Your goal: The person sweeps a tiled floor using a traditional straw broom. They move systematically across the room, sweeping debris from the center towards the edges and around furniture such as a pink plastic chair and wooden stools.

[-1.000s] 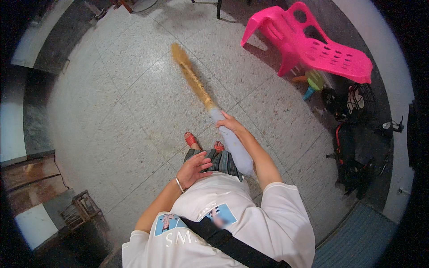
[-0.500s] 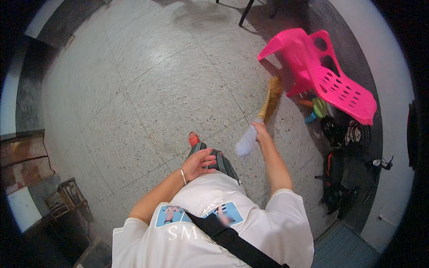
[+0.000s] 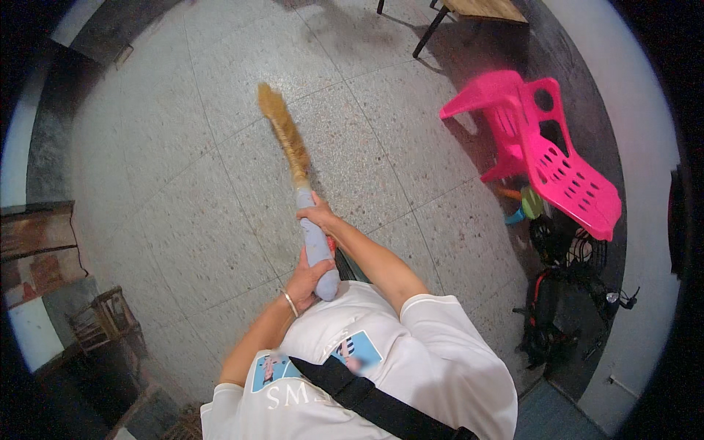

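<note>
I hold a soft grass broom with a pale blue handle (image 3: 315, 246) and a tan bristle head (image 3: 284, 133) that reaches forward over the speckled tile floor (image 3: 183, 191). My right hand (image 3: 320, 215) grips the upper part of the handle, just below the bristles. My left hand (image 3: 306, 277), with a bangle on the wrist, closes on the lower end of the handle near my waist. The broom points up and slightly left in the head view.
A tipped pink plastic chair (image 3: 543, 158) lies at the right by the wall, with small toys (image 3: 522, 205) and a dark tangle of gear (image 3: 568, 293) beneath it. Dark table legs (image 3: 433, 29) stand at the top. Wooden crates (image 3: 103, 323) sit at lower left.
The broom swung from the right near the pink chair to straight ahead and left. My left hand moved from my waist onto the handle's lower end.
</note>
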The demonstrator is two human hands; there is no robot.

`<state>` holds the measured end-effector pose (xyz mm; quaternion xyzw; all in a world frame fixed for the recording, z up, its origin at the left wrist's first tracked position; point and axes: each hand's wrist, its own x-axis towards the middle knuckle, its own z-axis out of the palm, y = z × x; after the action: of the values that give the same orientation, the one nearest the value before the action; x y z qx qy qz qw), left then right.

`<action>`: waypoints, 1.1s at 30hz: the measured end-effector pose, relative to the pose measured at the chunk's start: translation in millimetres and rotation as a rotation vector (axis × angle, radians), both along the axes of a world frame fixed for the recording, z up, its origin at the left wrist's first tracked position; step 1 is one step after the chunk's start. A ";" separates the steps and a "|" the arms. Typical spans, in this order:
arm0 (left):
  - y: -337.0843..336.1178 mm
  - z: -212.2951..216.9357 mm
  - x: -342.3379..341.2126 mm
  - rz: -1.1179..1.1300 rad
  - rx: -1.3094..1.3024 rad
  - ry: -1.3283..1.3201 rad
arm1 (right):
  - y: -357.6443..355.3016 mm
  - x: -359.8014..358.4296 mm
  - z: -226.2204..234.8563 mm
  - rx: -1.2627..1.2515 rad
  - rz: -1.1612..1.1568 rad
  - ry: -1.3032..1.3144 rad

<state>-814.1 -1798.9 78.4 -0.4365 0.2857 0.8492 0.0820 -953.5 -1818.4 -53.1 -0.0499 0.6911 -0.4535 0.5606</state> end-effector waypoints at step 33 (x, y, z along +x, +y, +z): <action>-76.3 38.7 -326.0 0.188 0.068 -0.011 | -95.8 -299.2 -24.4 -0.076 -0.024 -0.196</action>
<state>-1140.1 -1875.2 117.1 -0.4629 0.2140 0.8600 0.0185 -1252.7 -1914.2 -77.4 -0.0182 0.6157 -0.4888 0.6178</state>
